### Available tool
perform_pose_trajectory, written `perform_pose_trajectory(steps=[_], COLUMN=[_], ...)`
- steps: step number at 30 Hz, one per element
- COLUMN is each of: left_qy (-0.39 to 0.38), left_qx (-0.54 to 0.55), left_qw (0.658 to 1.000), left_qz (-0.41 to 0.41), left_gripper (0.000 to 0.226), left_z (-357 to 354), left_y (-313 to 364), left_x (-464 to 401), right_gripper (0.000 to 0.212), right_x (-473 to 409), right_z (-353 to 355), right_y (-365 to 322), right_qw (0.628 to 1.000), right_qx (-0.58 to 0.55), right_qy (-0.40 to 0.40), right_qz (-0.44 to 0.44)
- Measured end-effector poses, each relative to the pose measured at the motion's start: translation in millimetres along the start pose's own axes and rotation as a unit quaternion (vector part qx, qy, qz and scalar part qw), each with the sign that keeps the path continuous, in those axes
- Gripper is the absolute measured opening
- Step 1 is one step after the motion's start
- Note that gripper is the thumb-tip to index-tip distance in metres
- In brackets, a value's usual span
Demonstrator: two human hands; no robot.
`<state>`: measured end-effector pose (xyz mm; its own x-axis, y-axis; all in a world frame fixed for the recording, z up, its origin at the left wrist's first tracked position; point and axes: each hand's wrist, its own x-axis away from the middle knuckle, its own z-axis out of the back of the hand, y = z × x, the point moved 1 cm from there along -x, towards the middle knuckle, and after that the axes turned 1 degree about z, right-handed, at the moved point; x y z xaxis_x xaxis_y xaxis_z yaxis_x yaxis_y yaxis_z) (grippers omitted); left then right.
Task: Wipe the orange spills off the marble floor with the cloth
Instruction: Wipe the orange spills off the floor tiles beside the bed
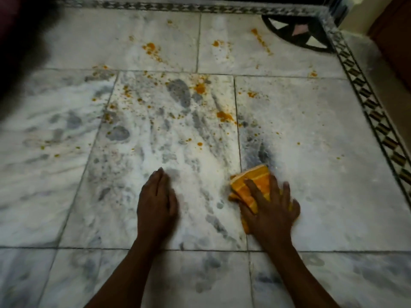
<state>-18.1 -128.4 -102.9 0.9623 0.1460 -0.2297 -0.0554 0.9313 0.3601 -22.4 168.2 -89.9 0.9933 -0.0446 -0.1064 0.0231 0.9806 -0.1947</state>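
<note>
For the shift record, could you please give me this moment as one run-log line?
right hand: presses orange cloth on marble floor | left hand: flat on floor | orange spills: ahead, unwiped

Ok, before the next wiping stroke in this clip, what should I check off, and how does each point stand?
1. Cloth under the wiping hand: ok. The right hand presses flat on the orange cloth.
2. Cloth flat on the marble floor: ok, it lies folded on the tile.
3. Support hand clear of the path: ok. The left hand rests flat on the floor, apart from the cloth.
4. Spills reached: not ok. The orange spills all lie farther away than the cloth.
5. Spills left: not ok. Splatter spans several tiles, up toward the patterned border.
6. Cloth damp: cannot tell.
</note>
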Motion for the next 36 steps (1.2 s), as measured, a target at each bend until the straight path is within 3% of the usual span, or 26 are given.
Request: perform_pose_trajectory(steps=[6, 10, 13, 16, 18, 20, 23, 26, 28, 30, 33, 34, 36], left_qy=[0.044, 0.047, 0.037, 0.031, 0.037, 0.050, 0.058, 0.037, 0.022, 0.012, 0.016, 0.017, 0.021], left_qx=[-0.054, -0.040, -0.032, -0.032, -0.038, -0.035, -0.033, -0.030, -0.021, -0.024, -0.024, -0.022, -0.015], left_qw=[0.995, 0.995, 0.995, 0.995, 0.994, 0.994, 0.994, 0.995, 0.996, 0.995, 0.995, 0.996, 0.995], left_qz=[0.075, 0.077, 0.085, 0.089, 0.097, 0.095, 0.089, 0.086, 0.085, 0.094, 0.093, 0.089, 0.094], left_gripper=[0.057, 0.059, 0.060, 0.058, 0.057, 0.054, 0.052, 0.050, 0.050, 0.050, 0.050, 0.050, 0.049], left_z=[-4.1, 1.5, 3.3, 2.2, 1.9, 1.5, 7.6, 8.9, 10.0, 6.6, 2.0, 3.5, 7.0], left_y=[-11.6, -8.2, -7.2, -6.7, -8.2, -9.1, -9.4, -8.5, -9.8, -9.8, -11.9, -12.5, -12.4], left_x=[5.2, 2.1, 5.9, 4.5, 1.2, -2.6, -3.6, 0.6, 0.5, -1.3, -2.4, -2.2, -2.2], right_gripper=[0.072, 0.066, 0.070, 0.071, 0.070, 0.069, 0.071, 0.071, 0.068, 0.070, 0.068, 0.066, 0.063], right_x=[-41.4, -12.2, 25.0, -6.7, -56.7, -93.5, -61.7, -3.8, -10.2, -54.6, -122.9, -128.2, -108.0], right_z=[-29.1, -21.2, -9.2, -12.0, -29.6, -40.0, -37.1, -17.8, -11.7, -22.8, -46.7, -51.4, -53.1], right_y=[-50.2, -91.9, -47.2, -10.6, -31.5, -82.4, -132.9, -85.5, -43.6, -31.5, -91.8, -118.7, -152.4], right_qw=[0.999, 0.991, 0.981, 0.995, 0.999, 0.998, 0.993, 0.977, 0.984, 0.997, 0.997, 0.998, 0.993], right_qx=[0.004, -0.018, -0.013, 0.040, 0.032, 0.000, -0.011, -0.004, 0.035, 0.044, -0.003, -0.019, -0.022], right_qy=[0.024, 0.003, -0.021, -0.017, 0.008, 0.011, -0.013, -0.005, -0.006, -0.005, 0.040, 0.044, 0.028], right_qz=[-0.032, 0.130, 0.192, 0.092, -0.017, -0.056, 0.113, 0.214, 0.176, 0.070, -0.066, -0.046, 0.109])
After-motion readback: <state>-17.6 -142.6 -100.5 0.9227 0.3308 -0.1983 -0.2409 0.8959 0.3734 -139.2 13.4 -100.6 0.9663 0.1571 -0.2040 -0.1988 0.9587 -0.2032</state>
